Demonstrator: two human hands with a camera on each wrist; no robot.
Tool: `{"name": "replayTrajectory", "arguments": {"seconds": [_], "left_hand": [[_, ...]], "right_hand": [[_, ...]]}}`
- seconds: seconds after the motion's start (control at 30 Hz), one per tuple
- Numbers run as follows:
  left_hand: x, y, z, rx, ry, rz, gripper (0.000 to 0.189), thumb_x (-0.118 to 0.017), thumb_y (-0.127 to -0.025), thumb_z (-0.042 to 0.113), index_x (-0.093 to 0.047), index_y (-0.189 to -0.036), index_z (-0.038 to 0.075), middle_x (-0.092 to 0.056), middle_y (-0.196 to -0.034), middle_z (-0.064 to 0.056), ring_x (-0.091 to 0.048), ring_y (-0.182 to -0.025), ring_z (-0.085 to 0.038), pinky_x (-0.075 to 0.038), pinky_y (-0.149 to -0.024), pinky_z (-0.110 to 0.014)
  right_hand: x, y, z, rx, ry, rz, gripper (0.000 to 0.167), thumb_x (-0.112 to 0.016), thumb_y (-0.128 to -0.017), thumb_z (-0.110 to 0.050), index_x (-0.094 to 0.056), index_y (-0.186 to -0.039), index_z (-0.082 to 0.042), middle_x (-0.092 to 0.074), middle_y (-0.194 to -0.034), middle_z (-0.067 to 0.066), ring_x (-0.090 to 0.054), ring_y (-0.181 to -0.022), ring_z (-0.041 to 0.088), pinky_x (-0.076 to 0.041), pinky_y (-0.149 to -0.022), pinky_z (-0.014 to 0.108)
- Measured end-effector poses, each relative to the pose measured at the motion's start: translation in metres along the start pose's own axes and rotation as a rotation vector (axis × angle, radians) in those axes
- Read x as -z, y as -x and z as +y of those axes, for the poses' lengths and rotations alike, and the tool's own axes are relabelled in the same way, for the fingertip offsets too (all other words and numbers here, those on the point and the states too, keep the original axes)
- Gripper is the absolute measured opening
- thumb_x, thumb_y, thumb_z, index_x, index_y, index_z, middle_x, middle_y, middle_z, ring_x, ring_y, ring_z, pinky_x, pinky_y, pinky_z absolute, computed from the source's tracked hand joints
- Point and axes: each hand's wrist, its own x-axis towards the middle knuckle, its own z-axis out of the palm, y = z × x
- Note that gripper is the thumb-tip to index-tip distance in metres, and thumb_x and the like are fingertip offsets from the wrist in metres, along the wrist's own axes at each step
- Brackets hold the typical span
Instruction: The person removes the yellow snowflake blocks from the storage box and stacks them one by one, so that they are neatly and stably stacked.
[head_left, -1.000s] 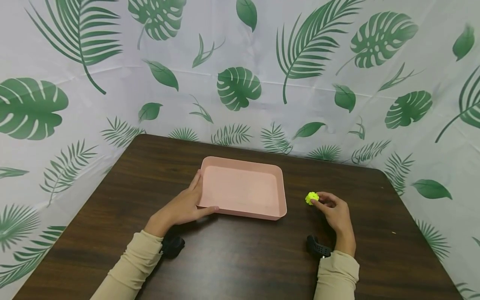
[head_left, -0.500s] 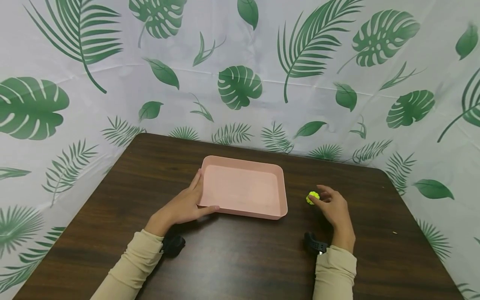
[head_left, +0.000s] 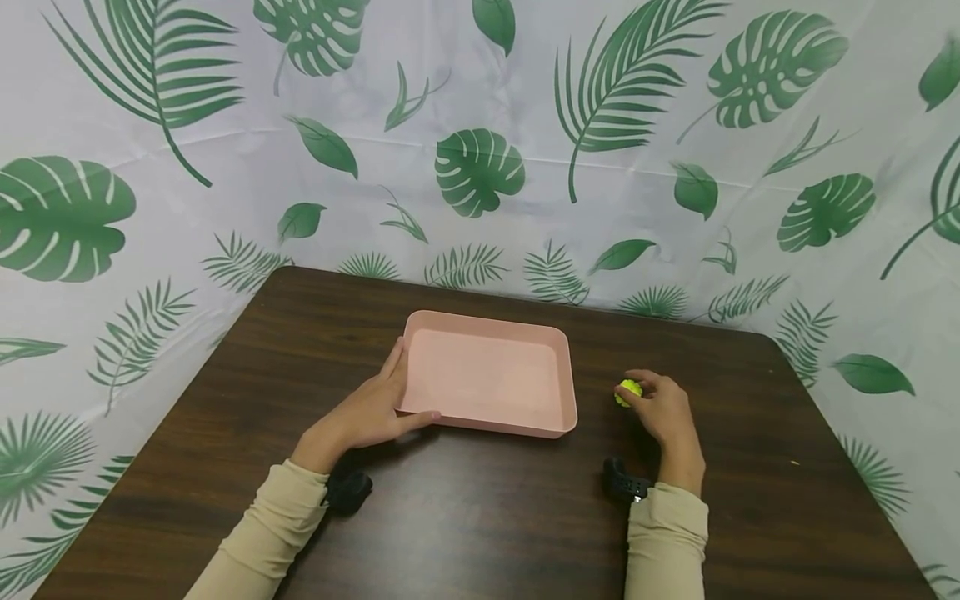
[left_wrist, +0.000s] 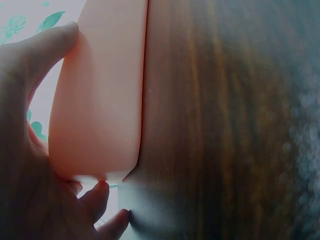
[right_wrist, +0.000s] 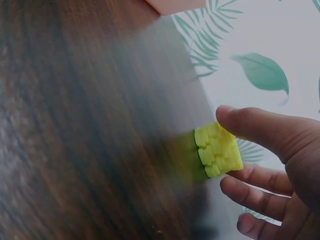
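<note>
In the head view my left hand (head_left: 360, 411) rests against the near left corner of a shallow pink rectangular tray (head_left: 483, 372). Its thumb lies along the front wall, the other fingers fairly straight along the left side. The left wrist view shows the thumb tip touching the tray's rim (left_wrist: 102, 100). To the right of the tray, my right hand (head_left: 666, 414) pinches a small bright yellow-green piece (head_left: 626, 392) between thumb and fingers. Seen close, this piece (right_wrist: 218, 150) has a block-patterned side and a scalloped edge; it sits on or just at the tabletop.
Both things are on a dark wood-grain table (head_left: 495, 517). A white cloth with green leaves (head_left: 480, 171) hangs behind and beside it. A tiny pale speck (head_left: 795, 462) lies on the table at the right. Black cameras (head_left: 348, 492) are strapped to the wrists.
My right hand's fingers have lifted off and come back around the yellow-green piece, with the wrist shifted slightly left. My left hand and the tray stay where they were.
</note>
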Motion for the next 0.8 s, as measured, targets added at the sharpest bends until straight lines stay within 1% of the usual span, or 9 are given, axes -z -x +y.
{"name": "replayTrajectory", "arguments": {"seconds": [0.13,0.23,0.43,0.63,0.8], "left_hand": [[0.0014,0.0009,0.0018,-0.001,-0.002,0.002,0.119,-0.069,-0.093,0.058,0.003,-0.162,-0.007,0.009,-0.170,-0.025,-0.041,-0.143,-0.047,-0.039,-0.112,-0.056],[0.0015,0.0013,0.0025,-0.001,-0.008,0.003,0.119,-0.068,-0.093,0.059,0.003,-0.162,-0.007,0.007,-0.170,-0.026,-0.043,-0.141,-0.048,-0.040,-0.112,-0.056],[0.0014,0.0025,0.0028,0.002,-0.011,0.001,0.118,-0.067,-0.094,0.060,0.003,-0.162,-0.007,0.009,-0.170,-0.024,-0.043,-0.142,-0.047,-0.039,-0.112,-0.056],[0.0008,0.0031,0.0034,0.013,-0.011,-0.009,0.119,-0.068,-0.093,0.060,0.003,-0.162,-0.006,0.011,-0.171,-0.021,-0.040,-0.144,-0.046,-0.038,-0.114,-0.055],[-0.0001,0.0032,0.0031,0.013,-0.015,-0.009,0.118,-0.067,-0.093,0.060,0.003,-0.162,-0.006,0.012,-0.171,-0.020,-0.040,-0.144,-0.046,-0.038,-0.114,-0.055]], "right_hand": [[0.0020,0.0005,-0.0003,-0.012,0.001,-0.012,0.044,-0.071,-0.100,-0.024,-0.065,-0.132,0.004,-0.063,-0.124,0.036,-0.063,-0.111,0.050,-0.051,-0.092,0.060],[0.0032,0.0015,-0.0001,-0.029,-0.008,-0.044,0.046,-0.072,-0.099,-0.023,-0.063,-0.134,0.004,-0.061,-0.126,0.037,-0.062,-0.111,0.049,-0.051,-0.093,0.059],[0.0051,0.0046,-0.0009,-0.042,-0.022,-0.103,0.053,-0.075,-0.095,-0.018,-0.057,-0.139,0.006,-0.057,-0.132,0.040,-0.061,-0.112,0.050,-0.050,-0.094,0.060],[0.0050,0.0050,-0.0005,-0.032,-0.017,-0.102,0.055,-0.075,-0.095,-0.017,-0.055,-0.141,0.007,-0.056,-0.132,0.041,-0.062,-0.111,0.050,-0.051,-0.093,0.059],[0.0042,0.0042,-0.0004,-0.008,-0.005,-0.080,0.051,-0.076,-0.094,-0.015,-0.058,-0.137,0.007,-0.060,-0.129,0.039,-0.064,-0.107,0.048,-0.052,-0.089,0.057]]}}
